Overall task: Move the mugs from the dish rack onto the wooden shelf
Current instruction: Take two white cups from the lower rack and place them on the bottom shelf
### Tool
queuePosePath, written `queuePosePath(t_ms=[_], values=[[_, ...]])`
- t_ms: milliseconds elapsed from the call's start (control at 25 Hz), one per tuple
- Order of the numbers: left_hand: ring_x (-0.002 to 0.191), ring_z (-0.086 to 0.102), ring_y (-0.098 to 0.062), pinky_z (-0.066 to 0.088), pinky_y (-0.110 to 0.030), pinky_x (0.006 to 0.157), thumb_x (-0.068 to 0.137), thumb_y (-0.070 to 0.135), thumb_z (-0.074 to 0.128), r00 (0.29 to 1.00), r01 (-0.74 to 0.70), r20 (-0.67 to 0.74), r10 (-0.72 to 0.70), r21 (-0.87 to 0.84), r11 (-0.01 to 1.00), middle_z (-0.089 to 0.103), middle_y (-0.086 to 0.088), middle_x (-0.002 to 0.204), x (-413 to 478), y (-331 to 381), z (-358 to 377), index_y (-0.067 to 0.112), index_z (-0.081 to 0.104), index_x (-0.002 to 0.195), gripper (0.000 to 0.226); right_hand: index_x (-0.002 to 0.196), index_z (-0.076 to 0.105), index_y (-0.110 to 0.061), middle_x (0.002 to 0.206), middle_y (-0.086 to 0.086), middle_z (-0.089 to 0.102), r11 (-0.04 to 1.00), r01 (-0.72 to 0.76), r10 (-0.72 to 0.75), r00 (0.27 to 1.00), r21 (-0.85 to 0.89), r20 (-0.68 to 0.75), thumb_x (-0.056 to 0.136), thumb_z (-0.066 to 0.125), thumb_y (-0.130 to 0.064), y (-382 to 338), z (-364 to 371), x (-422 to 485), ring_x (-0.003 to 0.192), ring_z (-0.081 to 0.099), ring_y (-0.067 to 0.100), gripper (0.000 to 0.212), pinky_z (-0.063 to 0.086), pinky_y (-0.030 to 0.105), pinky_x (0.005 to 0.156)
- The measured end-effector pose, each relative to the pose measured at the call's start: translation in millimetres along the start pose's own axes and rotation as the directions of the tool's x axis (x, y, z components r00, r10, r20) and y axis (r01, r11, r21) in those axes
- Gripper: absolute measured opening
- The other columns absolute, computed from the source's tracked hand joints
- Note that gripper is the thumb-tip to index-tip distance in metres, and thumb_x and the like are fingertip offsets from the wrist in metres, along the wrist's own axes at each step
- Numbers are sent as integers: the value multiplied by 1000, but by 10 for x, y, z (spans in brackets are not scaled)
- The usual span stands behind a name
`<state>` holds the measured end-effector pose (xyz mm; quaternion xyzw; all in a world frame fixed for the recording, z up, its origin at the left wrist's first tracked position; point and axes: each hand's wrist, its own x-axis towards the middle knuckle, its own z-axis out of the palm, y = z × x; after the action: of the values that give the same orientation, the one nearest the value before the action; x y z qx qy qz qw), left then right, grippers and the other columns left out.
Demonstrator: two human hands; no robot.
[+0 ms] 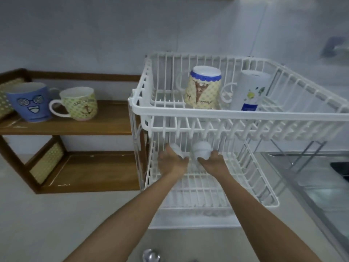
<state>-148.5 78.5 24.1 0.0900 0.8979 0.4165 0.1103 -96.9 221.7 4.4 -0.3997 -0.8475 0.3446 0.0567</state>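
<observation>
Both of my hands reach into the lower tier of the white two-tier wire dish rack [234,115], far under its upper basket. My left hand [172,160] is wrapped around a small plain white mug [176,149], and my right hand [211,160] is wrapped around a second small plain white mug [201,149] just to its right; the two mugs stand close together, and blur keeps me from telling which way either one faces.

I count six mugs. Two more stand upside down in the upper tier, long axes vertical: a cream patterned mug with a blue scalloped band [204,86] on the left, its handle pointing left, and a tall white mug with a small blue label [251,90] just right of it, handle also to the left.

Two mugs already sit upright on the top board of the brown wooden two-level shelf [105,120] left of the rack: a blue ceramic mug with a cartoon face [30,102] and, touching it on the right, a cream mug with an anchor print [81,104], handle turned near-left. The shelf's lower board holds no mugs.
</observation>
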Motion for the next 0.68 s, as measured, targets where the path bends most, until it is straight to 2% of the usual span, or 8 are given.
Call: queuePosePath(t_ms=[80,200,360,440,520,600,680], values=[[135,34,-37,42,-43,103,78,58,63,994,108,-21,-106,129,986,19,-17,154,199,53,294,23,9,150,96,149,14,-4,147,22,35,1000,4,-5,999,5,49,86,61,-46,119,-31,314,128,44,38,90,43,47,102],[130,37,-40,43,-43,95,72,68,61,991,135,-25,-133,254,958,9,-17,154,303,-114,494,29,3,149,103,146,18,0,147,22,37,995,50,-54,997,81,53,80,69,-45,99,84,462,130,43,37,95,41,48,104],[121,50,-41,47,-43,92,71,65,65,975,185,-143,-169,109,977,30,-21,147,402,-162,606,31,12,147,100,148,24,-8,146,15,44,989,11,-27,993,145,112,72,71,-53,151,183,675,130,46,33,101,41,42,105],[124,48,-37,46,-39,93,72,56,69,984,124,-136,-113,68,990,43,-18,142,446,-178,529,24,24,147,93,148,25,-6,142,14,48,984,-19,-5,991,180,131,68,72,-57,186,202,731,127,49,31,105,43,36,101],[122,48,-34,47,-38,95,71,49,70,986,55,-162,-44,64,996,54,-14,133,400,-166,416,18,39,139,81,143,34,-5,133,13,56,977,-4,-18,994,214,104,65,74,-55,224,210,740,120,55,29,101,45,32,91],[119,48,-35,46,-36,92,72,45,70,986,-17,-167,21,21,1000,50,-15,131,252,-149,321,18,38,136,77,136,43,-7,121,10,62,956,51,-67,997,289,43,59,78,-47,257,213,691,107,60,27,94,45,29,79],[116,48,-35,45,-33,87,74,43,69,986,-129,-109,126,-25,991,42,-15,131,27,-102,259,24,30,140,79,134,41,-11,114,6,62,905,95,-102,995,415,-4,52,83,-38,305,191,605,95,60,23,96,46,28,74]])
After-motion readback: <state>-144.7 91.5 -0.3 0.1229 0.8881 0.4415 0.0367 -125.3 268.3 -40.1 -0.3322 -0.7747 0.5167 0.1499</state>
